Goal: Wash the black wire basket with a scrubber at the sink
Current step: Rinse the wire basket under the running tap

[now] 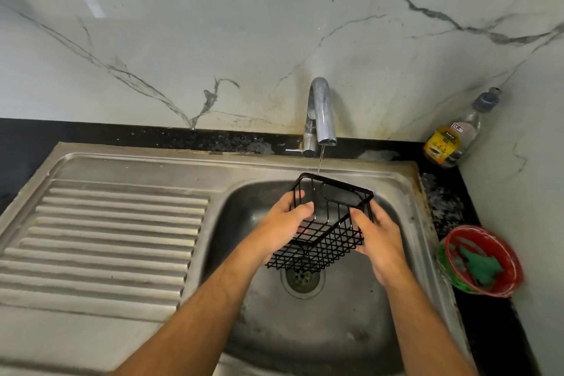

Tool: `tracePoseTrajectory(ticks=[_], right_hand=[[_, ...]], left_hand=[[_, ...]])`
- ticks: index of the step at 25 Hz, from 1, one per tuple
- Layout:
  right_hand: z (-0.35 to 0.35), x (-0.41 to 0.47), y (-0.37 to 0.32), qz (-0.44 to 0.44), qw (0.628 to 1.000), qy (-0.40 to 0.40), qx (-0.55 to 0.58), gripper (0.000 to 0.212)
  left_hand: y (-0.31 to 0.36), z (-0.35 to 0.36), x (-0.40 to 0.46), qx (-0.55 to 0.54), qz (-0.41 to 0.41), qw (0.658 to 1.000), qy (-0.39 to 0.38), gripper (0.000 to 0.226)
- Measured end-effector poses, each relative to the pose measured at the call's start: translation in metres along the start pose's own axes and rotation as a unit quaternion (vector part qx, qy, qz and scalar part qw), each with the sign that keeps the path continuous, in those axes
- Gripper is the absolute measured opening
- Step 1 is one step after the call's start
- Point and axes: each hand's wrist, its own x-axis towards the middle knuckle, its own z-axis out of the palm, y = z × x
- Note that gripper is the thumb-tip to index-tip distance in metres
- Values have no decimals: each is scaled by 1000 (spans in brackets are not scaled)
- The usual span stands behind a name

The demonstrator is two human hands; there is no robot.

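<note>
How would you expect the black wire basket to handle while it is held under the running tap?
The black wire basket probably stays stiff, keeping its shape between the left hand and right hand. Open mesh suggests lightness. Water from the tap may make it slippery.

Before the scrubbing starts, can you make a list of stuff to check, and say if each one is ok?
1. Basket held firmly: ok. The left hand and right hand both grip the black wire basket.
2. Basket over the sink: ok, it is above the drain.
3. Water running: ok. A thin stream falls from the tap onto the basket's far rim.
4. Scrubber in hand: not ok. Something green lies in the red bowl on the right; both hands are busy.
5. Soap ready: cannot tell. A bottle stands in the corner, its label too small to read.
6. Basket already clean: cannot tell.
</note>
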Motion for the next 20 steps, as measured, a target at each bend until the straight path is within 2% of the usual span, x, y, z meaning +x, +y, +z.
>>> tracePoseTrajectory(ticks=[1, 3, 5, 7, 10, 13, 15, 18, 20], right_hand=[[-1, 0, 2, 8, 1000, 5, -1, 79], [-3, -2, 4, 16, 1000, 7, 4, 85], [-3, -3, 4, 19, 1000, 12, 10, 77], [-3, -3, 4, 18, 1000, 10, 17, 71], [-1, -5, 1, 14, 1000, 1, 18, 89], [2, -5, -3, 8, 1000, 3, 22, 97], [6, -5, -7, -9, 1000, 2, 4, 90], [16, -11, -17, -39, 997, 12, -60, 59], [24, -16, -24, -59, 991, 16, -116, 68]], left_hand=[[2, 1, -2, 8, 4, 1000, -9, 39], [5, 2, -7, 21, 11, 1000, -14, 32], [7, 2, -10, 30, 18, 999, -11, 25], [7, 3, -10, 32, 25, 999, -11, 27], [9, 2, -8, 27, 32, 999, -4, 21], [6, -2, -5, 16, 31, 999, 5, 31], [1, -6, -4, 3, 24, 999, 20, 39], [-8, -12, 0, -54, -2, 997, 54, 44], [-11, -15, 1, -88, -17, 993, 71, 31]])
